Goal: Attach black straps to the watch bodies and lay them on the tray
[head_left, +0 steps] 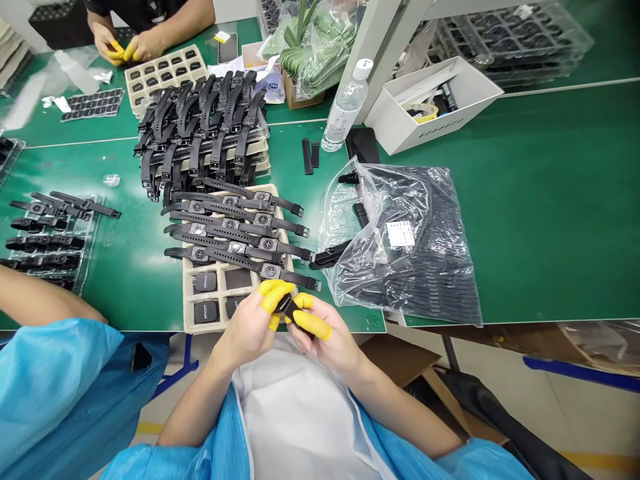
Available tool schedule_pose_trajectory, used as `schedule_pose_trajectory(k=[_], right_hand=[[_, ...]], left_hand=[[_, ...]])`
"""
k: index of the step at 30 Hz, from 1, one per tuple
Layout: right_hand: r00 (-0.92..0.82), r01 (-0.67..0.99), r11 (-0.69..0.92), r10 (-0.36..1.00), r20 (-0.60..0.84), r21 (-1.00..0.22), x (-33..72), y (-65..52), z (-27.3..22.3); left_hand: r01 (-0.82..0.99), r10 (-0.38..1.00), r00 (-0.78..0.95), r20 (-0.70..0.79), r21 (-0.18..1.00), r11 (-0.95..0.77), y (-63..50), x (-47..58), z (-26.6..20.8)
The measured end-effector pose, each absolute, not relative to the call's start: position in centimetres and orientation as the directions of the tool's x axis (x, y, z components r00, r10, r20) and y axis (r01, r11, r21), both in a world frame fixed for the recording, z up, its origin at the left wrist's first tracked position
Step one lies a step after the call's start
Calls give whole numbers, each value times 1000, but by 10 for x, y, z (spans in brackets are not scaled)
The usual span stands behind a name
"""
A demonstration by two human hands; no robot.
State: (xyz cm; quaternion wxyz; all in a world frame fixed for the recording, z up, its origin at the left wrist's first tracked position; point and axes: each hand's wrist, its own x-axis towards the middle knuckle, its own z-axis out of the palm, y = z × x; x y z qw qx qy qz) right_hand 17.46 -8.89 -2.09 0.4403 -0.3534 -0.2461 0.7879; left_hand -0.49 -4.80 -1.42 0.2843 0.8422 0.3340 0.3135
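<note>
My left hand (254, 325), with yellow finger cots on its fingertips, is closed on a black smartwatch case (284, 303) at the table's front edge. My right hand (327, 333), also in yellow finger cots, pinches a black watch strap (291, 312) against the case's side. Fingers partly cover both pieces, so I cannot tell whether the strap is joined. Just beyond my hands is a beige compartment tray (189, 320), with several strapped watches (269, 245) laid across it and bare watch cases (205, 311) in its near compartments. Right of it, a clear bag (425, 267) holds many black straps.
Behind the tray rises a stack of watch-filled trays (200, 133). A water bottle (345, 107) stands near a white box (435, 127) and two loose straps (307, 157). At left, a co-worker's arm (45, 297) rests near another watch tray (90, 233); another person's hands (133, 50) work opposite.
</note>
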Motion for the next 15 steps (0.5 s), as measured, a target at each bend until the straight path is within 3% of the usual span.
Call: schedule_pose_trajectory(k=[6,12,15], right_hand=[[-360,-512,-543,839,-408,-665,175,-86,-14],[-377,-449,-539,838,-395,-713,178,-83,-10],[-396,-411,-507,848,-353,-757,179,-84,-11]], left_hand=[[318,715,640,281,750,-580,-48,-11,-7],[415,694,669,266,640,-646,-44,-14,0],[349,692,672,265,710,-611,-43,-17,0]])
